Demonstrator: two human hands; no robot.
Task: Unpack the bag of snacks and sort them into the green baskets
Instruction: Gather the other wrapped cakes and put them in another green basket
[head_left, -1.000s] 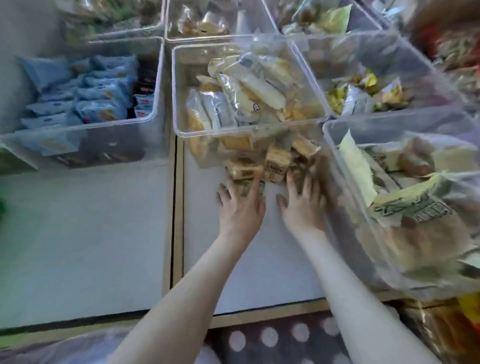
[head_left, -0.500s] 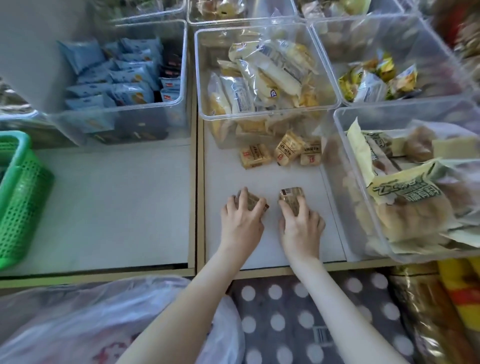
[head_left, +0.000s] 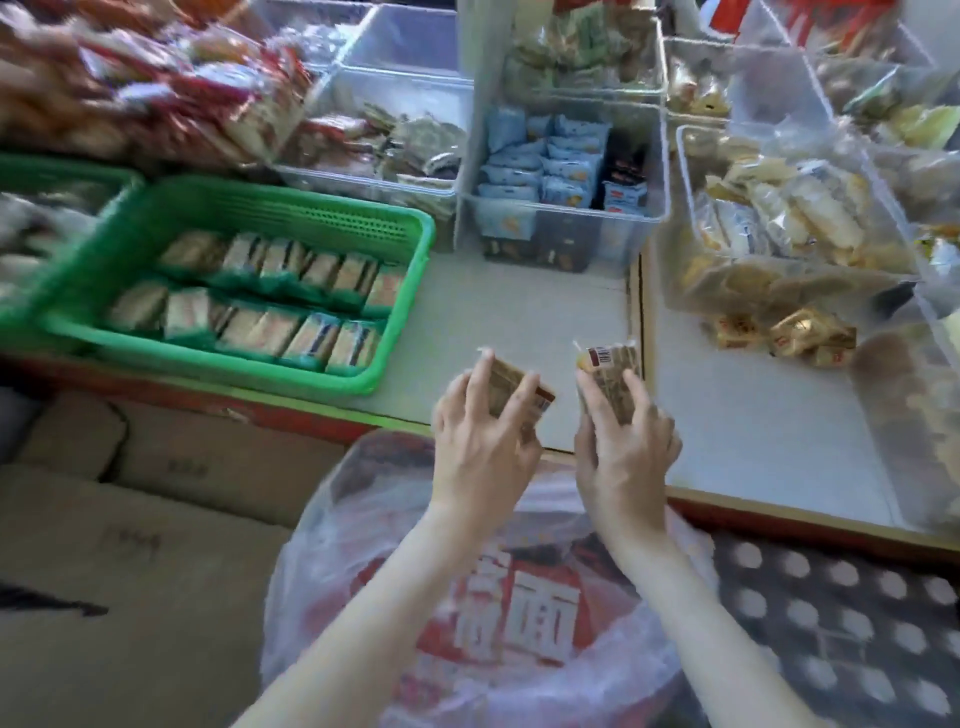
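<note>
Pale desk (head_left: 519, 312) w/ a red front edge, crowded w/ bins. Two small brown snack packs are held over its near edge, one per hand. L hand (head_left: 483, 431) grips the left pack (head_left: 508, 378), fingers (head_left: 479, 375) curled over its top. R hand (head_left: 623, 447) grips the right pack (head_left: 612, 371), barcode end up, fingers (head_left: 638, 391) wrapped round it. The packs are apart, not touching.

Just below the hands is a clear plastic bag (head_left: 358, 519) w/ red printed packaging inside. Left of the hands a green basket (head_left: 332, 208) sits on the desk, holding two rows of wrapped packs (head_left: 260, 306) stood on edge. A 2nd green basket (head_left: 67, 166) is right beside it on the left, contents blurred.

Behind is a clear bin (head_left: 566, 234) w/ blue packs. Right of it, another clear bin (head_left: 685, 208) holds cream-coloured packs, w/ a few loose gold packs (head_left: 789, 335) on the desk in front of it. Cardboard boxes (head_left: 156, 519) lower left, polka-dot cloth (head_left: 831, 623) lower right.
</note>
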